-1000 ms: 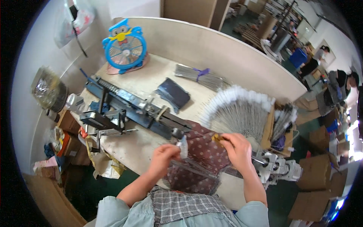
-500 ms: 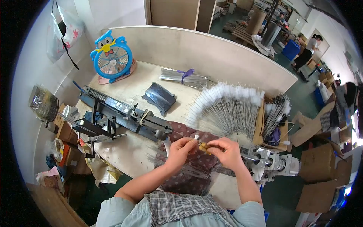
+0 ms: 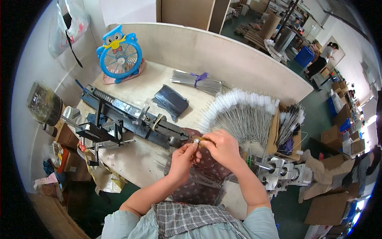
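My left hand [image 3: 184, 160] is closed in a pinch on a small white piece [image 3: 196, 141] at the right end of a long metal bench jig [image 3: 133, 117]. Beside it, my right hand [image 3: 222, 146] pinches a small brass-coloured fitting [image 3: 199, 138], its fingers covering part of it. The fitting and the white piece are close together; whether they touch, I cannot tell. Below both hands lies a dotted brown cloth [image 3: 195, 191] with thin wires on it. Right of the hands, many thin wires with white tufted ends [image 3: 238, 115] are spread in a fan.
A dark phone [image 3: 173, 100] lies behind the jig, and a wire bundle with a purple tie [image 3: 197, 82] farther back. A blue cartoon fan [image 3: 120, 59] stands at the back left. Right are a cardboard box [image 3: 273, 131] and a metal shaft mechanism [image 3: 284, 171]. Farther off stands a person [image 3: 321, 61].
Both hands have shifted, the right one left and up, bringing the brass fitting to the jig's right end. The left hand is slightly lower.
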{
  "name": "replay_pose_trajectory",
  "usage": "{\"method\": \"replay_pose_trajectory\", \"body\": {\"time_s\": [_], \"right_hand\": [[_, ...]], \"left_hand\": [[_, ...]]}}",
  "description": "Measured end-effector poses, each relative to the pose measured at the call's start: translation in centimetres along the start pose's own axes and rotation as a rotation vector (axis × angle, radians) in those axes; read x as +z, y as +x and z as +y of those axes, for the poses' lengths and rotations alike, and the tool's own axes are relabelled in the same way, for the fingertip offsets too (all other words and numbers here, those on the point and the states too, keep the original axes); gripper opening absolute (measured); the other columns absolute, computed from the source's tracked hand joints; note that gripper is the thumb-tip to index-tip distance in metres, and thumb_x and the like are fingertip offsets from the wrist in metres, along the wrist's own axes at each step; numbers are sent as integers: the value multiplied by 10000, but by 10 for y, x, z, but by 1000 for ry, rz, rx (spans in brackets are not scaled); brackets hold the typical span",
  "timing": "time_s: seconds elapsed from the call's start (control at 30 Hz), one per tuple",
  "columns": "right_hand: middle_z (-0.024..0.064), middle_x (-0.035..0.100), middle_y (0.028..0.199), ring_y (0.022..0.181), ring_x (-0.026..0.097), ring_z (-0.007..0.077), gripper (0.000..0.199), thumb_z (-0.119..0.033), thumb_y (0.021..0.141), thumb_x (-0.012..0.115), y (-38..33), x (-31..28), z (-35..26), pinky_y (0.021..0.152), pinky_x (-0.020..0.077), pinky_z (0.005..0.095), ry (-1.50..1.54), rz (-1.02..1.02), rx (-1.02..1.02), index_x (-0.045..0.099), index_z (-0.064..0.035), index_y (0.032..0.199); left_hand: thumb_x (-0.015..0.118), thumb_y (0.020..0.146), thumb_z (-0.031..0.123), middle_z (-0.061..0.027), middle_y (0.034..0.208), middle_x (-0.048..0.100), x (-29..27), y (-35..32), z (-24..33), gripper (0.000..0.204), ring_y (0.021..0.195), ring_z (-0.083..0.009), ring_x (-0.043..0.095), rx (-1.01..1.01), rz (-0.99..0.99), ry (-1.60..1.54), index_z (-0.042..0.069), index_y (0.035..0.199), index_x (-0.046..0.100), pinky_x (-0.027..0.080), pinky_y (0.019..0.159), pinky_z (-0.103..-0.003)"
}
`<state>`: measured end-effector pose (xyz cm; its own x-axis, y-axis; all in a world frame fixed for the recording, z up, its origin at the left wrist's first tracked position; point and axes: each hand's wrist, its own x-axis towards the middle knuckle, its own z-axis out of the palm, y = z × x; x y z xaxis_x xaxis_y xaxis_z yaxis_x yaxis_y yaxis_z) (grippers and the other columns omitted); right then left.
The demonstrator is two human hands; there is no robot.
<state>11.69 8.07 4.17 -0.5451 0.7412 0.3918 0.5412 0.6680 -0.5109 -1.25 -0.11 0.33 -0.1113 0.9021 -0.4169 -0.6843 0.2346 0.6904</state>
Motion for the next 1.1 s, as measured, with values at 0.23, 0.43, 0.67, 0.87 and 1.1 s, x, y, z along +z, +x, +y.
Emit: {"method": "replay_pose_trajectory", "body": {"time_s": [0.23,0.43,0.67,0.87,1.1], "right_hand": [[99,636,738,734,591,242,201,-250,784,661,7,-15,-9,637,452,343,145,-229,332,698,-67,857],[82,643,782,788,588,247,235,-271,765,684,-3,-6,-17,695,462,342,34,-99,225,693,-68,881],[30,634,924,918,561,237,299,-214,679,735,-10,10,-26,760,451,355,-157,145,6,674,-79,939],[-8,620,917,930,553,208,252,-178,664,737,-17,1,-16,775,429,350,-163,173,-126,693,-137,908],[5,619,947,944,550,220,250,-185,681,735,-26,-10,-8,791,435,353,-169,121,-124,700,-144,924]], "left_hand": [[431,980,330,-71,795,624,-4,1,3,340,719,-122,594,54,-79,180,22,935,567,455,656,-239],[358,970,455,-72,980,612,7,1,3,439,930,-191,589,-3,9,-68,63,1041,542,445,848,-349],[449,953,343,-30,949,608,13,2,-5,281,931,-144,585,116,80,-265,86,1006,552,458,839,-338],[548,888,114,-37,889,611,12,4,-12,60,828,-153,614,157,53,-236,59,910,539,493,753,-310],[550,875,79,-49,925,605,17,1,-7,43,880,-140,602,150,45,-182,55,909,545,479,789,-295]]}}
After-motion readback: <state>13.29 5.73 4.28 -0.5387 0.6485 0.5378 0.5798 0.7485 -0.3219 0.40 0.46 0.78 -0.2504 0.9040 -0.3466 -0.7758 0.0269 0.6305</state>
